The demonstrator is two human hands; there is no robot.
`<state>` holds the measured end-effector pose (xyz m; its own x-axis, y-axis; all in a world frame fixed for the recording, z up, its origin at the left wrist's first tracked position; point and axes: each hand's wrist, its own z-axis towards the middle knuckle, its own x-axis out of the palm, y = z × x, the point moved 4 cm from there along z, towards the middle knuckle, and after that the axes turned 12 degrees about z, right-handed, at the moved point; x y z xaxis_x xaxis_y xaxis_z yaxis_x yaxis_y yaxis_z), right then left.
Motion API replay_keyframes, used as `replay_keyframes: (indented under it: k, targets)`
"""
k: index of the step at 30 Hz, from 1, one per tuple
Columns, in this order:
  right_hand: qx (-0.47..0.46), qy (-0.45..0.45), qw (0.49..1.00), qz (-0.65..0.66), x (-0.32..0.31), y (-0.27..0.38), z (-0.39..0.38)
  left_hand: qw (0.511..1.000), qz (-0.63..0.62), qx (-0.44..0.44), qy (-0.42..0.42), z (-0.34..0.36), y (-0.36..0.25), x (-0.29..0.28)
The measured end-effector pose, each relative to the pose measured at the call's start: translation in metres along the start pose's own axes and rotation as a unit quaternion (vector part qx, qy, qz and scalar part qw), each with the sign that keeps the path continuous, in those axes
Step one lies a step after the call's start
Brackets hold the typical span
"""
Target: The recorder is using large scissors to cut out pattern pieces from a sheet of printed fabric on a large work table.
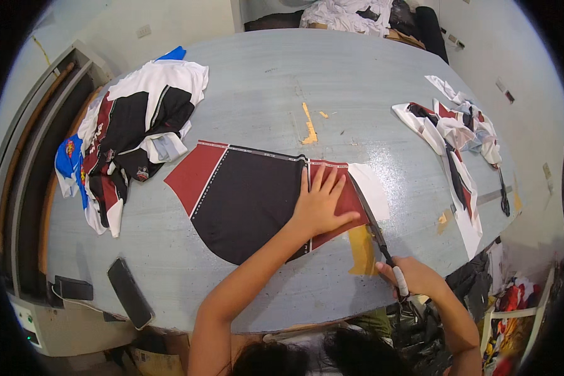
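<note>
A black and dark red fabric panel lies flat on the grey table, with thin white printed strips along its top edge and across it. My left hand rests on its right red section, fingers spread and palm down. In my right hand is a pair of long scissors, its handle wrapped in something white. The blades lie along the panel's right edge, between the red fabric and a white fabric margin. Where the blade tips end under or against the cloth is hard to make out.
On the left of the table is a heap of printed garment pieces. White and red offcuts lie at right beside black-handled scissors. A phone sits near the front edge. Black plastic bags are beyond the table's right side.
</note>
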<state>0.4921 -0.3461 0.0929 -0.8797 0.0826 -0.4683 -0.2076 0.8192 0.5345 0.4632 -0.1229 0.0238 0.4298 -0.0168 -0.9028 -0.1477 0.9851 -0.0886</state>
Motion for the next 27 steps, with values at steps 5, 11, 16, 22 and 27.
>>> replay_keyframes:
  k: [5, 11, 16, 22, 27]
  targets:
    - [-0.033, -0.013, 0.999, -0.014, -0.004, 0.002, 0.007, 0.998, 0.022, 0.022, -0.049, 0.013, 0.027, -0.011]
    - [-0.054, -0.005, 0.998, -0.023, -0.008, 0.006, 0.024, 1.000, 0.025, 0.009, 0.011, 0.010, 0.036, 0.002]
    - [-0.084, -0.043, 0.995, -0.040, -0.008, 0.005, 0.031, 0.999, 0.013, -0.006, 0.039, 0.010, 0.038, 0.006]
    - [-0.069, -0.051, 0.996, -0.028, -0.007, 0.005, 0.025, 0.998, 0.017, -0.020, 0.063, 0.009, 0.040, 0.005]
    - [-0.111, -0.078, 0.990, -0.049, -0.005, -0.004, 0.027, 0.999, 0.026, -0.017, 0.039, 0.008, 0.033, 0.001]
